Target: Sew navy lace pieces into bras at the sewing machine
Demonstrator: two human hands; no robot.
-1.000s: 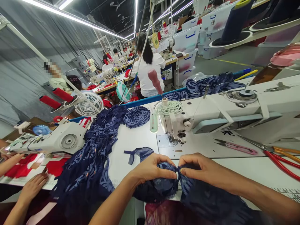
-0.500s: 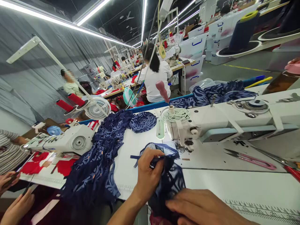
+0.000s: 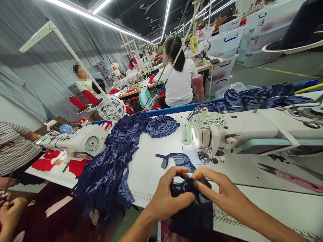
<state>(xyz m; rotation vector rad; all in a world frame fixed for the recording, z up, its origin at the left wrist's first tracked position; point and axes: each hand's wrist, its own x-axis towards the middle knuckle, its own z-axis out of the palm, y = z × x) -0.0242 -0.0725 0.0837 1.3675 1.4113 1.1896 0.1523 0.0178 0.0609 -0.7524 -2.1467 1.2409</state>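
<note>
Both hands meet at the front edge of the white sewing table. My left hand (image 3: pixel 171 198) curls round the gathered top of a dark navy mesh fabric piece (image 3: pixel 193 215), its thumb lying across the cloth. Fingers of my right hand (image 3: pixel 217 186) pinch the same edge from the other side. Most of the cloth hangs down over the table's front edge. A patterned blue part (image 3: pixel 180 160) with a thin strap-like end lies flat just beyond the hands. Behind it is the needle area of a white sewing machine (image 3: pixel 242 124).
Navy patterned pieces are heaped (image 3: pixel 108 161) on the left, with more (image 3: pixel 254 97) behind the machine. Pink-handled thread snips (image 3: pixel 290 176) lie at right. A co-worker's hands (image 3: pixel 11 205) are at far left, near a second machine (image 3: pixel 80 139). Another person (image 3: pixel 179 80) sits ahead.
My right hand has risen from the lower cloth to the upper edge beside my left hand. Both now hold the gathered fabric, nearer me. The view has turned slightly left.
</note>
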